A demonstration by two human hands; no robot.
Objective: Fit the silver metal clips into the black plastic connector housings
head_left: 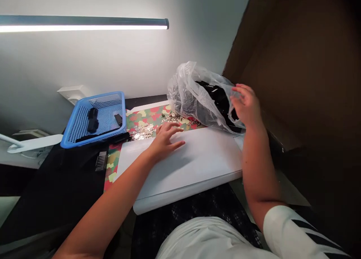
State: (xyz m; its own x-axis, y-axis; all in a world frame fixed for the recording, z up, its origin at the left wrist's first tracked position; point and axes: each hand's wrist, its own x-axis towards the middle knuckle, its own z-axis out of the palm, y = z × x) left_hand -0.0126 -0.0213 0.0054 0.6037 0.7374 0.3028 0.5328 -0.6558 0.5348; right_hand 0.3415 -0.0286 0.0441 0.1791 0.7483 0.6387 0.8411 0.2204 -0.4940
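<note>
The left hand (166, 140) is resting open on a white board (194, 165), its fingers spreading across the surface, while the right hand (245, 105) is curling against a clear plastic bag (194, 97) packed with black items (220, 101) (whether it is actually gripping the plastic, I cannot tell). The bag is sitting just beyond the board, beside scattered jigsaw pieces (142, 131) on a multicoloured patterned mat (143, 118). A blue plastic basket (96, 118) is standing to the left, holding dark objects (92, 120).
</note>
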